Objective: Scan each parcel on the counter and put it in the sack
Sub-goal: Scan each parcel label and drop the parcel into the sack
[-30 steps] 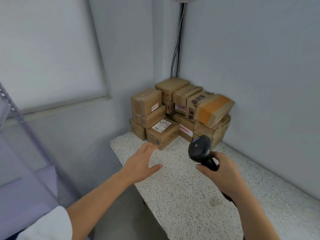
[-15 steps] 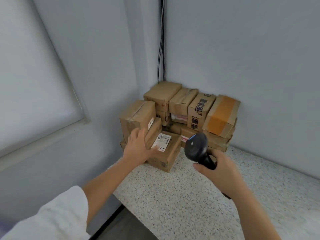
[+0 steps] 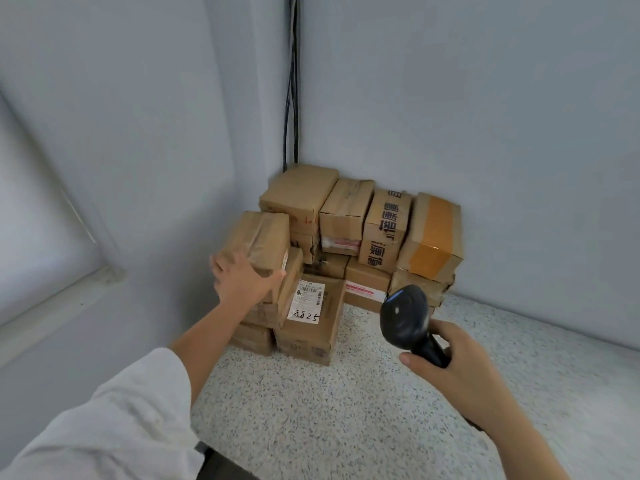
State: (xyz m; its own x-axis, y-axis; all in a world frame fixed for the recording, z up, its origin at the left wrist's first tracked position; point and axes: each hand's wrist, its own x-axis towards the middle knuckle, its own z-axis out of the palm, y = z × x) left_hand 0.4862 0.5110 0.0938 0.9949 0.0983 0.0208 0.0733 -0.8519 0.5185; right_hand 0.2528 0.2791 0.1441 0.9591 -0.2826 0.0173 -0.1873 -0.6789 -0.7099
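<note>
Head view: left hand (image 3: 242,279) around taped parcel (image 3: 260,233), scanner (image 3: 403,315) in right hand (image 3: 455,367)

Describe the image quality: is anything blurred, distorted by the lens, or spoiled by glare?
In the head view the light is soft, no glare or hard shadows; the left hand and the taped parcel it grips look slightly smeared; the 8825 label and the scanner in the right hand are sharp; the wide lens bends the window ledge.

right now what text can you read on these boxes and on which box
"8825": handwritten on the white label of the front box.
Fine print above it: too small to read.
Large dark characters on the upright box: sideways, unclear.
Pink label on the low box: blurred.
</note>
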